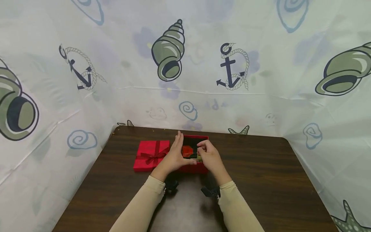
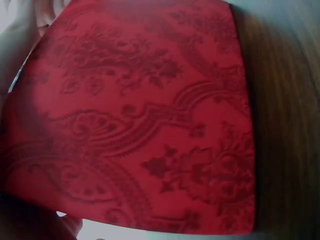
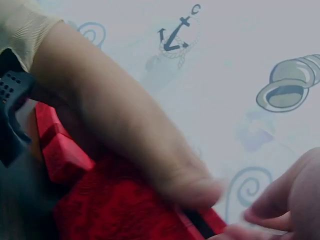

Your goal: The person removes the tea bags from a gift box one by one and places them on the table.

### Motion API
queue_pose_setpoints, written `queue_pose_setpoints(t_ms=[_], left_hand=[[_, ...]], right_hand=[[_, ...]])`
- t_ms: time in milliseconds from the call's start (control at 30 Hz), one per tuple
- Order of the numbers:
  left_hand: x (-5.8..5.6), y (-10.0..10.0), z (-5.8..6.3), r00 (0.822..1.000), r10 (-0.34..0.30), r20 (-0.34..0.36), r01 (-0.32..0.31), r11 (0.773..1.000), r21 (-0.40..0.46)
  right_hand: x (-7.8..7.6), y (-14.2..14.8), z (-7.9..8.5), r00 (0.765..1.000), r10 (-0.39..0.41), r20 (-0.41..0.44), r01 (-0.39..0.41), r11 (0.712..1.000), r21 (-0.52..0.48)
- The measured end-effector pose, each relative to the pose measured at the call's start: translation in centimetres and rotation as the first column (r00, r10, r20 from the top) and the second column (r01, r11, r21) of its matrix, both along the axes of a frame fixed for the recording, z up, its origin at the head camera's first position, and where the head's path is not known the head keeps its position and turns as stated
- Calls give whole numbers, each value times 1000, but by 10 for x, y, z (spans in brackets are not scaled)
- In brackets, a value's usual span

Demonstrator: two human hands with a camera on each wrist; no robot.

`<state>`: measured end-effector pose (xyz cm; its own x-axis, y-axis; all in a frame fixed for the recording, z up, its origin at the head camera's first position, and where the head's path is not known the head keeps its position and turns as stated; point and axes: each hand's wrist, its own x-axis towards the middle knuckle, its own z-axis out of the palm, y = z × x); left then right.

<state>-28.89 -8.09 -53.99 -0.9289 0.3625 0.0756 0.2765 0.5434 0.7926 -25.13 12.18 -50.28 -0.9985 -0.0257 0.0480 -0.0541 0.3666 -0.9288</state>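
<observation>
Left hand [image 1: 175,157] straight-fingered against box [image 1: 195,168]; right hand [image 1: 211,158] bent over it, whether gripping unclear. Lid [image 1: 148,147] leftward.

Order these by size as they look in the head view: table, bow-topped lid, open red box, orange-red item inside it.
1. Table
2. Bow-topped lid and open red box: too alike to rank, the box being partly hidden
3. Orange-red item

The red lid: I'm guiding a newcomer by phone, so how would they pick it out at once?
On the brown table, find the open red box near the far edge. The red lid lies just left of it. Its dark red ribbon bow sets it apart: none shows on the box.
</observation>
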Motion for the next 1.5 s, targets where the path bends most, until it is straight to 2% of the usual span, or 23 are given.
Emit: queue_pose_setpoints(t_ms=[100,300,367,467,533,633,700,767,900,1067,1267,1500], left_hand=[[1,-3,3,999,-20,25,20,1000,1],[0,-5,10,998,-20,64,19,1000,18],[0,-5,11,997,-16,79,13,999,36],[2,-3,9,995,-8,99,2,998,56],[3,-2,8,993,-7,115,-1,998,63],[5,1,7,989,-7,147,-2,998,63],[6,1,7,986,-3,165,-7,998,60],[6,2,8,985,4,174,-16,998,66],[4,2,8,986,15,163,-24,998,57],[4,2,8,984,13,178,-25,997,69],[5,2,8,983,14,182,-28,997,77],[5,0,7,985,7,172,-23,995,95]], right_hand=[[-7,0,10,992,52,112,-57,998,35],[-31,-2,27,950,134,283,-162,984,77],[-40,-4,31,934,170,315,-230,959,166],[-52,-6,35,910,208,358,-317,906,279],[-59,-6,38,893,208,398,-334,901,278],[-67,-5,43,856,186,482,-308,933,188],[-72,-4,47,824,177,538,-299,943,147],[-77,-4,50,801,185,570,-329,931,160],[-84,-6,55,770,207,603,-388,903,184],[-87,-9,53,749,223,624,-415,892,178],[-87,-12,40,729,271,629,-453,879,146],[-87,-13,25,784,284,552,-415,901,128]])
